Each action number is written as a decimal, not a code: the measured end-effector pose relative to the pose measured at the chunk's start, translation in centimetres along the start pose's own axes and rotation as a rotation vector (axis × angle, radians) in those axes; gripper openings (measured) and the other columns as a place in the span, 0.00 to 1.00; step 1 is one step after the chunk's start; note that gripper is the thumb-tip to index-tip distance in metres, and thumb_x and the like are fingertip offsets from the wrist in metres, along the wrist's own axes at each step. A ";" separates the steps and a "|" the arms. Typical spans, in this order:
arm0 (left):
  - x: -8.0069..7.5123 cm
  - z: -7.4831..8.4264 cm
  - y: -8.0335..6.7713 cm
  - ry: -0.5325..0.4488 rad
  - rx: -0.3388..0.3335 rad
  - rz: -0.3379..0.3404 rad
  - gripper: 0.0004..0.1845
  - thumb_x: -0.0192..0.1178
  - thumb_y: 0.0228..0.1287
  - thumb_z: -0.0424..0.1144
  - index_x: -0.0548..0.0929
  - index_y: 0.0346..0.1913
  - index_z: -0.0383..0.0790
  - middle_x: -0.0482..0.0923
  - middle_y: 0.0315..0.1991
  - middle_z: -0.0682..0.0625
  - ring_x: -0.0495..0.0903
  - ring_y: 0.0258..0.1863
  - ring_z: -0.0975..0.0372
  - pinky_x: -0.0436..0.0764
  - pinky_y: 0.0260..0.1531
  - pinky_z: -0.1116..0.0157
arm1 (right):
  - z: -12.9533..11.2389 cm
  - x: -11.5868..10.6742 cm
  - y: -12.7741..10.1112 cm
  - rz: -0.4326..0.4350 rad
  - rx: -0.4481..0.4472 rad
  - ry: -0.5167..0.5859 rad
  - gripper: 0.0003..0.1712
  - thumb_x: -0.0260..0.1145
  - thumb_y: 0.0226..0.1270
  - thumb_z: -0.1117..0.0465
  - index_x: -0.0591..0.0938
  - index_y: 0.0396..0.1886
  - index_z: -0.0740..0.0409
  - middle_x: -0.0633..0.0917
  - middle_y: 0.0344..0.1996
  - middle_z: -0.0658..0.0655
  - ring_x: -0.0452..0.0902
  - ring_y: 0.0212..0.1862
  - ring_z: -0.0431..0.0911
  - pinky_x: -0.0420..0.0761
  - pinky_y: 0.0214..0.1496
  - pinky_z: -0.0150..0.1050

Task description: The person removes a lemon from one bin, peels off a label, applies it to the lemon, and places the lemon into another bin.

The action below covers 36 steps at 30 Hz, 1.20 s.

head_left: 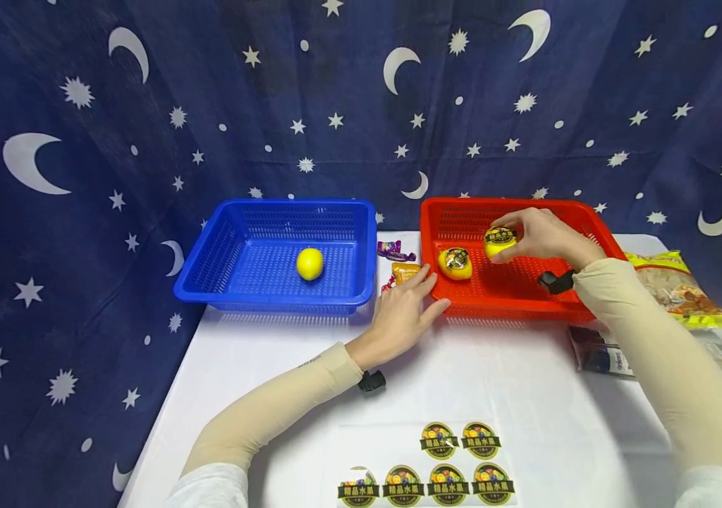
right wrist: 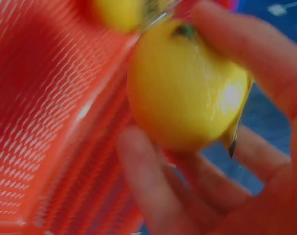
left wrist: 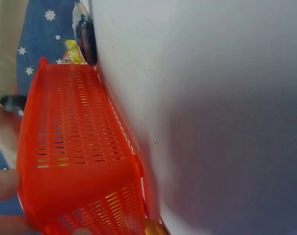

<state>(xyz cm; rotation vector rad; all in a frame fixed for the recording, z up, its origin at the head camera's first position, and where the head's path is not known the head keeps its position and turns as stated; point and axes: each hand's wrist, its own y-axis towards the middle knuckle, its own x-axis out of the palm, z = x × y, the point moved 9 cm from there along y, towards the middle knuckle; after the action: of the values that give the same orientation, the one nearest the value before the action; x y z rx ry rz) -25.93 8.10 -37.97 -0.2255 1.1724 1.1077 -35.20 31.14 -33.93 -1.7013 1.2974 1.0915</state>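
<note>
My right hand [head_left: 535, 236] grips a yellow lemon [head_left: 498, 242] bearing a round fruit sticker, held just above the floor of the red basket [head_left: 579, 215]. Up close the lemon [right wrist: 185, 85] sits between thumb and fingers [right wrist: 143, 186]. A second stickered lemon [head_left: 455, 263] lies in the red basket's left part. My left hand [head_left: 407, 310] rests flat on the white table [head_left: 285, 367], fingers straight, touching the red basket's front left corner [left wrist: 79, 161]. A plain lemon [head_left: 309, 263] lies in the blue basket [head_left: 228, 240].
A sheet of round fruit stickers [head_left: 427, 466] lies at the table's near edge. Wrapped candies [head_left: 395, 250] and an orange packet [head_left: 404, 271] sit between the baskets. Snack bags [head_left: 678, 286] lie right of the red basket. A starry blue cloth [head_left: 82, 141] hangs behind.
</note>
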 end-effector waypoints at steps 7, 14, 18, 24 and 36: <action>0.2 0.0 -0.1 0.012 0.004 0.027 0.30 0.60 0.73 0.57 0.80 0.67 0.39 0.74 0.72 0.46 0.79 0.66 0.53 0.84 0.58 0.57 | 2.6 4.1 2.7 -0.165 0.000 0.010 0.45 0.87 0.43 0.50 0.81 0.61 0.65 0.84 0.57 0.73 0.79 0.58 0.64 0.77 0.62 0.62; 0.0 -0.1 0.0 0.005 -0.007 0.027 0.30 0.61 0.71 0.58 0.80 0.67 0.41 0.75 0.72 0.49 0.80 0.65 0.53 0.87 0.52 0.59 | 2.5 5.5 2.7 -0.222 -0.016 -0.014 0.43 0.89 0.40 0.52 0.81 0.56 0.64 0.84 0.50 0.72 0.79 0.52 0.62 0.78 0.58 0.60; -0.2 -0.4 0.0 0.001 -0.017 0.026 0.31 0.62 0.70 0.59 0.81 0.67 0.42 0.75 0.71 0.49 0.81 0.64 0.52 0.87 0.46 0.60 | 2.4 5.7 2.8 -0.227 -0.023 -0.006 0.43 0.88 0.41 0.52 0.80 0.55 0.65 0.83 0.51 0.73 0.78 0.53 0.64 0.77 0.59 0.61; -0.5 -0.5 0.5 0.010 -0.006 -0.038 0.31 0.64 0.69 0.58 0.81 0.67 0.43 0.76 0.71 0.49 0.82 0.64 0.54 0.86 0.49 0.59 | 2.2 5.3 2.0 -0.250 -0.011 0.003 0.57 0.86 0.45 0.48 0.70 0.71 0.67 0.77 0.63 0.79 0.72 0.65 0.72 0.72 0.66 0.68; -10.4 -7.0 2.3 -0.038 -0.163 -0.078 0.30 0.69 0.65 0.55 0.80 0.67 0.50 0.85 0.60 0.49 0.84 0.57 0.54 0.82 0.53 0.52 | -11.2 3.4 -2.2 0.082 -0.213 0.041 0.44 0.76 0.62 0.47 0.70 0.74 0.55 0.72 0.72 0.64 0.66 0.73 0.63 0.62 0.75 0.67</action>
<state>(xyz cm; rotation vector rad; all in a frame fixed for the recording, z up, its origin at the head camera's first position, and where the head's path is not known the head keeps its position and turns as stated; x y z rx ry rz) -31.67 -1.31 -31.59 -0.3719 1.0320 1.1348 -30.44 20.34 -32.68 -1.8476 1.3253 1.2879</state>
